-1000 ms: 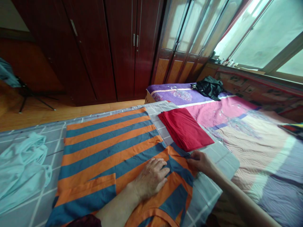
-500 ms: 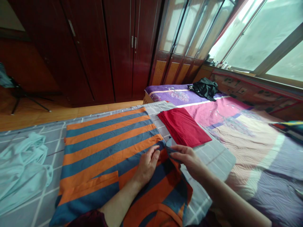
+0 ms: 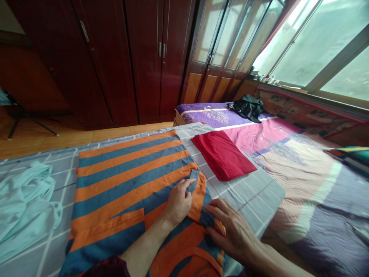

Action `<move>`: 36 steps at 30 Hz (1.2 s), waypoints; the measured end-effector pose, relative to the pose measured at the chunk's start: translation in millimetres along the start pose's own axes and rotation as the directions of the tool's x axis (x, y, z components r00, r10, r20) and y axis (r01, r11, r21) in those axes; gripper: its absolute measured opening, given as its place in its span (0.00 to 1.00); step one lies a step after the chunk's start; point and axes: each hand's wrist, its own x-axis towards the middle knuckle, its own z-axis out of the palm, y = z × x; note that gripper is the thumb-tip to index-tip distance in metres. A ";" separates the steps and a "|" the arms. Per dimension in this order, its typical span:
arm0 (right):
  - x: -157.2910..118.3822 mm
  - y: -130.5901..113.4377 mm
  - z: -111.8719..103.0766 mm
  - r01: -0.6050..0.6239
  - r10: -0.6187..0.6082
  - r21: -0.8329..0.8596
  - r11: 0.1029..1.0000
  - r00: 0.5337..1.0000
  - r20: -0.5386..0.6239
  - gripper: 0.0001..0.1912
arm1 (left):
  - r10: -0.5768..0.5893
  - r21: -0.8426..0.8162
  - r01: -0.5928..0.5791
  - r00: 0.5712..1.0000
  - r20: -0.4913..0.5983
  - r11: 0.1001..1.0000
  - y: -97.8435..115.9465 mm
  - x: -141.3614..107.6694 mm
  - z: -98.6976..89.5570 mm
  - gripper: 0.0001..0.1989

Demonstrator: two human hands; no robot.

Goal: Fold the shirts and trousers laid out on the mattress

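A striped orange and blue-grey T-shirt is spread on the checked grey cloth, its round collar towards me. One sleeve lies folded inward over the body, the cuff pointing away from me. My left hand rests on the shirt, fingers stretched out and pressing on the sleeve's cuff edge. At the shirt's right edge, my right hand touches the folded sleeve near the shoulder, with thumb and fingers apart. The other sleeve is also laid inward on the left side.
A folded red garment lies beyond my right hand on the grey checked cloth. A crumpled pale mint garment sits at the left. Behind are a bed with a patchwork cover, a black garment and dark red wardrobes.
My right hand has let go of the sleeve's cuff and moved down towards the shoulder. The sleeve, lifted before, now lies flat on the shirt. My left hand stays nearly in place.
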 end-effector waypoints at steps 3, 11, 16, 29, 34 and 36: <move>-15.1 7.3 4.4 0.013 -0.009 -0.057 0.998 0.997 0.080 0.23 | -0.028 0.124 0.035 0.998 -0.057 0.992 5.2 -1.9 -4.1 0.23; -19.3 -0.3 6.3 -0.017 0.031 -0.087 0.996 0.986 0.163 0.20 | -0.096 0.461 0.081 0.995 0.008 0.884 5.5 -8.0 -4.5 0.23; -7.1 -1.5 -2.0 -0.090 0.104 -0.101 0.991 0.983 0.148 0.09 | -0.057 0.583 0.007 0.996 0.068 0.812 7.3 -10.2 -5.0 0.20; 35.8 37.3 10.6 0.067 -0.096 -0.212 0.975 0.987 -0.130 0.21 | -0.007 0.621 -0.050 0.996 0.088 0.782 4.8 -8.2 -7.1 0.19; 51.3 46.8 23.5 0.027 -0.028 -0.269 0.963 1.000 0.003 0.26 | -0.016 0.621 -0.042 0.996 0.088 0.782 3.8 -7.9 -8.9 0.19; 53.9 47.9 24.9 -0.005 0.005 -0.278 0.960 1.000 0.000 0.27 | -0.017 0.623 -0.044 0.996 0.091 0.781 2.4 -7.5 -9.2 0.19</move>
